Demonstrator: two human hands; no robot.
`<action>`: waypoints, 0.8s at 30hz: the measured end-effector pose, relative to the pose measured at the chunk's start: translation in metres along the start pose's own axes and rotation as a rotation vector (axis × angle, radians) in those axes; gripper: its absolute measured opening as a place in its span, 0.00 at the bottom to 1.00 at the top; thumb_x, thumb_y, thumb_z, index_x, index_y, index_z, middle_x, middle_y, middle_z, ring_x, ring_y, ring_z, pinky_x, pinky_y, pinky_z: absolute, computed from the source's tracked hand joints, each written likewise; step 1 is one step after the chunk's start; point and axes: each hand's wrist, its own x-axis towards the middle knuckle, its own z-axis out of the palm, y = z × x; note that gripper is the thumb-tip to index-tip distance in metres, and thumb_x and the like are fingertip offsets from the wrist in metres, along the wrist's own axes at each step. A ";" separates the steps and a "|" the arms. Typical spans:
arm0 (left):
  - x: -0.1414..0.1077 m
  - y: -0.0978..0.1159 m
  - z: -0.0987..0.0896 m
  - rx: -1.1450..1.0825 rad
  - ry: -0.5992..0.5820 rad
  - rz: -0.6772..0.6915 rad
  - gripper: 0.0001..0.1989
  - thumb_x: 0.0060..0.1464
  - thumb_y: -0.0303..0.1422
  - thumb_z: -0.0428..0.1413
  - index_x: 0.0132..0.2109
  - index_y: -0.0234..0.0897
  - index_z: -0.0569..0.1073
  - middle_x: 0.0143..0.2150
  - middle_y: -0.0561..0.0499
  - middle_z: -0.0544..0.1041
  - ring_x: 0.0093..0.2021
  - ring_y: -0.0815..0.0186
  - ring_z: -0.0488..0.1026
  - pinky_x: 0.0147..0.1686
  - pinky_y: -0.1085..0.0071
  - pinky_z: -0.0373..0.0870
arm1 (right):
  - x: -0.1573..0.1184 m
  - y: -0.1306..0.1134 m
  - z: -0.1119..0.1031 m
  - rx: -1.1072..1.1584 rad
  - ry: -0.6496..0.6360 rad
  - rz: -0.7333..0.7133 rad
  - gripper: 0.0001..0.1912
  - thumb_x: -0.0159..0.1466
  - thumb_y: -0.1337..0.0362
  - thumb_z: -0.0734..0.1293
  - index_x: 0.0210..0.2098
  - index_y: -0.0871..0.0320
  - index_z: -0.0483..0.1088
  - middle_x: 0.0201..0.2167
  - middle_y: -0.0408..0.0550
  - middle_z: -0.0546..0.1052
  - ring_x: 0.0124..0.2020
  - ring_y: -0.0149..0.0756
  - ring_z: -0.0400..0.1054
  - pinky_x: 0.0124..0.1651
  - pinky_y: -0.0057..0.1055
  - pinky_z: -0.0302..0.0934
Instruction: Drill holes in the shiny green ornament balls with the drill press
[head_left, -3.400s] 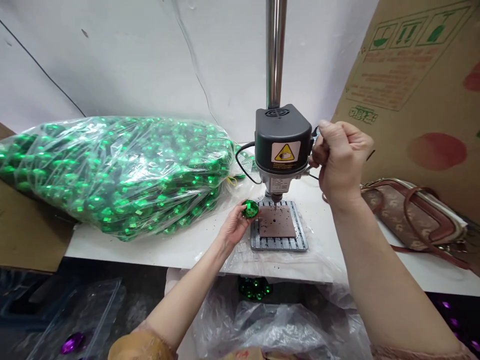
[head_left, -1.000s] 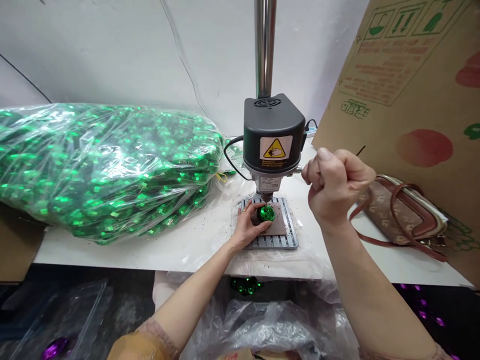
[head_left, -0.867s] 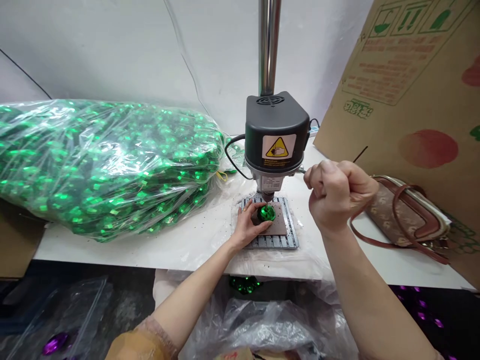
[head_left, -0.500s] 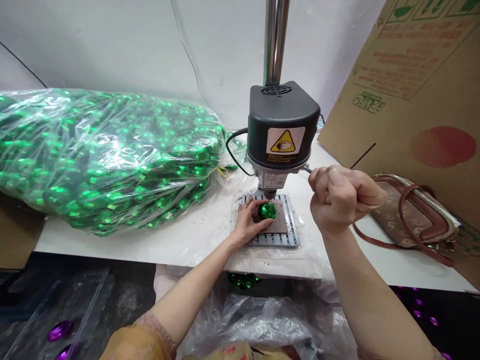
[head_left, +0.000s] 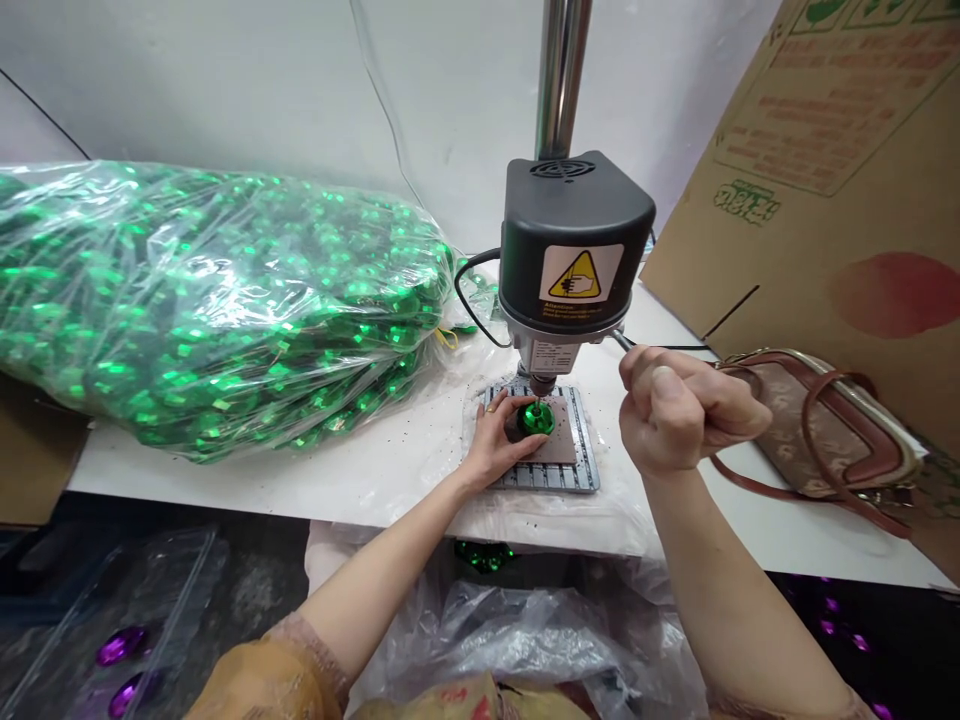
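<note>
A black drill press (head_left: pixel 574 245) stands on the white table, its bit down at a shiny green faceted piece (head_left: pixel 537 419). That piece lies on a brownish square board (head_left: pixel 562 445) over the slotted metal base (head_left: pixel 587 478). My left hand (head_left: pixel 498 440) grips the green piece from its left side between thumb and fingers, close to the bit. To the right of the drill head, my right hand (head_left: pixel 675 405) is closed around the press lever (head_left: pixel 623 341), most of which is hidden in the fist.
A large clear bag of green pieces (head_left: pixel 225 310) fills the table's left. At right are a patterned handbag (head_left: pixel 847 430) and a tall cardboard box (head_left: pixel 840 200). Plastic sheeting (head_left: pixel 517 630) hangs below the front edge. Purple pieces (head_left: pixel 121 645) lie lower left.
The view has shifted slightly, with the drill head appearing a little further right. Both hands keep their holds, the left on the green piece and the right on the lever.
</note>
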 end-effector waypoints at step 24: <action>-0.001 0.001 -0.001 0.109 -0.029 0.033 0.26 0.50 0.37 0.67 0.56 0.45 0.73 0.59 0.46 0.76 0.73 0.46 0.56 0.70 0.44 0.47 | 0.075 -0.015 0.034 0.040 0.144 0.531 0.19 0.56 0.69 0.66 0.13 0.55 0.56 0.10 0.34 0.55 0.12 0.21 0.46 0.15 0.28 0.43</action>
